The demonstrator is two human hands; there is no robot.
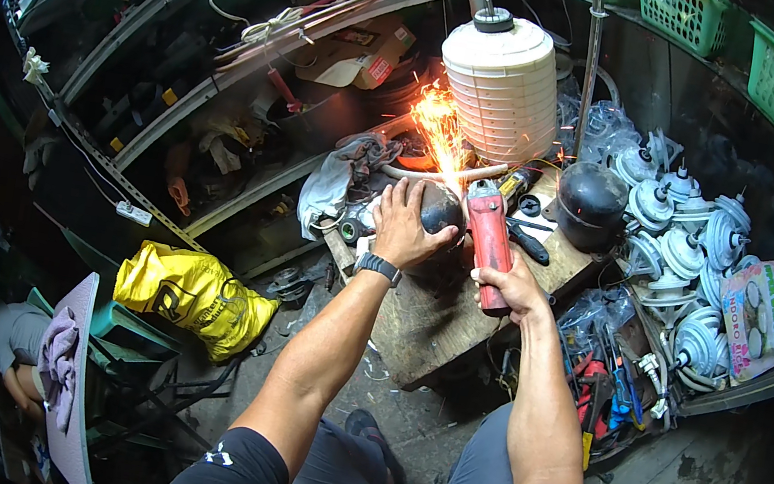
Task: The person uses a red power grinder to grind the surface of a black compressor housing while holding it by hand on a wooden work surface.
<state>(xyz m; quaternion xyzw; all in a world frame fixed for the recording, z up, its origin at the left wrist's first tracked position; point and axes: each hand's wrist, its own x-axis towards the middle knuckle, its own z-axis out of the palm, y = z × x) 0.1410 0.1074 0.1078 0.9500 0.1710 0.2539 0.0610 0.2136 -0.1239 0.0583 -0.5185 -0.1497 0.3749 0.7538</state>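
My right hand [518, 288] is wrapped round the body of a red angle grinder [490, 243]. Its head meets the far side of a dark, rounded metal shell [441, 208], and bright orange sparks [440, 134] spray away from there, up and to the left. With fingers spread over the shell's left side and the thumb across its top, my left hand [402, 232] grips it. The shell rests on a worn wooden block [428, 335]. The grinder's disc and the exact contact spot are hidden by glare and the tool head.
Behind the sparks stands a white ribbed plastic tank [502, 88]. Another dark round shell [593, 206] sits right of the grinder, near grey pulley-like parts [681, 250]. Rags [341, 179] lie at left; a yellow sack [191, 297] stands on the floor. A person [20, 356] is at far left.
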